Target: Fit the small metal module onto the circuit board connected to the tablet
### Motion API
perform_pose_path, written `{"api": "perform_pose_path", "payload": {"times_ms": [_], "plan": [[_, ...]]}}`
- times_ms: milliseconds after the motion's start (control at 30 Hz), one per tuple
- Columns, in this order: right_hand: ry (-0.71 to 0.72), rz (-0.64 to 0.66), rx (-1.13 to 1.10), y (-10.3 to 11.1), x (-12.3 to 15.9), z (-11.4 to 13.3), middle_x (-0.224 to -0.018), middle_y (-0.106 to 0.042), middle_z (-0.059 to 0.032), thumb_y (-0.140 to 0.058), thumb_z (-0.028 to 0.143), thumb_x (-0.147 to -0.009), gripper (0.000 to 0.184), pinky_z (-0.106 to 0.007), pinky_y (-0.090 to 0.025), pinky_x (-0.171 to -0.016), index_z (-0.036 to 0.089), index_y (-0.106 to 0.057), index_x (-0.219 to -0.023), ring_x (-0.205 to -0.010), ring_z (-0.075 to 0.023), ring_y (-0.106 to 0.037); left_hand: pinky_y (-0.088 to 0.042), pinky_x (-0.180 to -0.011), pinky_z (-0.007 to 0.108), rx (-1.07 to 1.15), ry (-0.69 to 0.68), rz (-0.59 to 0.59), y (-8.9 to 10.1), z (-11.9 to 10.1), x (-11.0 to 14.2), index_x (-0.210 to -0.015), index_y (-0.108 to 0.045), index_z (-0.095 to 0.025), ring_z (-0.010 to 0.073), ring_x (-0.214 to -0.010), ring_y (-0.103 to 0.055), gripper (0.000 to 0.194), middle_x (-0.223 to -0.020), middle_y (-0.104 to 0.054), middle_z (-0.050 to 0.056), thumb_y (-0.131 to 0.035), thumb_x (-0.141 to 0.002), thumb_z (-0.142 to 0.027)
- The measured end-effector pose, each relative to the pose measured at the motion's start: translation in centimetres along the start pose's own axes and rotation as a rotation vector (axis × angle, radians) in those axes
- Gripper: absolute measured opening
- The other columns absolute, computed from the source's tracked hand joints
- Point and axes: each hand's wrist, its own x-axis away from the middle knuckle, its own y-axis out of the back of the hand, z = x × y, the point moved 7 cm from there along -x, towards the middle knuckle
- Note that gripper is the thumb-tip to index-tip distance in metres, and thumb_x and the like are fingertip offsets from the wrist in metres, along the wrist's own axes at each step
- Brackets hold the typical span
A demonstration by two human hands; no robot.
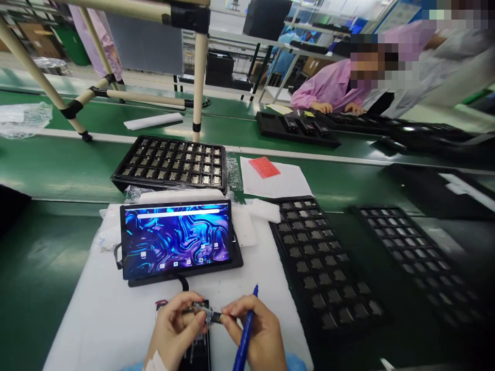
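My left hand (174, 330) is closed, its thumb and fingers pinching a small silvery electronic module (208, 312). My right hand (261, 332) is closed too: thumb and forefinger grip the short dark connector end (217, 317) on the module's right side. A blue pen (244, 342) is tucked in that same hand, tip pointing up and away from me. Beneath my hands lies a black device with exposed inner parts (199, 350), partly covered by the left hand; a bit of red wire shows beside it. Just beyond, a lit tablet (178, 239) leans on a black stand (228, 264).
White foam (85, 319) covers my work spot. Black trays of small parts stand behind the tablet (116, 178) and to the right (276, 232), with another tray (358, 211) farther right. A red bubble-wrap pouch (265, 167) lies on paper. Across the green bench, a pink-sleeved person works.
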Motion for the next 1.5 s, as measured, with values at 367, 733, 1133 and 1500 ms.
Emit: {"api": "perform_pose_path", "payload": {"times_ms": [367, 733, 1133, 1500], "plan": [[1.098, 0.259, 0.675, -1.9, 2.7, 6.3, -0.065, -0.073, -0.0061, -0.042, -0.003, -0.086, 0.025, -0.016, -0.058, -0.057, 0.011, -0.061, -0.094, -0.059, -0.0138, -0.071, -0.048, -0.045, 0.012, 0.113, 0.092, 0.057, -0.3, 0.5, 0.0, -0.085, -0.061, -0.017, 0.0098, -0.049, -0.059, 0.052, -0.062, -0.064, 0.0, -0.091, -0.051, -0.042], [1.165, 0.395, 0.813, -2.4, 2.5, 6.2, -0.067, -0.074, 0.0013, -0.041, -0.001, -0.089, 0.025, -0.014, -0.057, -0.051, 0.016, -0.06, -0.091, -0.057, -0.01, -0.07, -0.046, -0.051, 0.012, 0.042, 0.062, 0.156, 0.0, 1.1, -0.5, -0.068, -0.064, -0.015, 0.0076, -0.05, -0.057, 0.039, -0.063, -0.063, 0.0, -0.089, -0.055, -0.042], [1.341, 0.368, 0.818, -2.7, 2.7, 6.8, -0.071, -0.074, 0.0074, -0.039, -0.004, -0.093, 0.045, -0.012, -0.052, -0.05, 0.022, -0.061, -0.063, -0.066, -0.004, -0.069, -0.046, -0.053, 0.016, -0.206, 0.064, 0.311, -0.5, 1.5, -0.3, -0.069, -0.068, -0.014, 0.0119, -0.052, -0.058, 0.045, -0.061, -0.063, 0.005, -0.078, -0.064, -0.058], [0.374, 0.196, 0.205, -0.2, 0.3, 1.0, -0.085, -0.071, -0.0041, -0.07, 0.027, -0.082, 0.015, -0.028, -0.058, -0.067, 0.025, -0.057, -0.088, -0.074, -0.0193, -0.068, -0.042, -0.051, 0.018, -0.264, -0.063, 0.279, -0.3, 0.5, -0.6, -0.059, -0.068, -0.015, 0.0124, -0.054, -0.053, 0.041, -0.067, -0.06, 0.007, -0.075, -0.068, -0.055]]}}
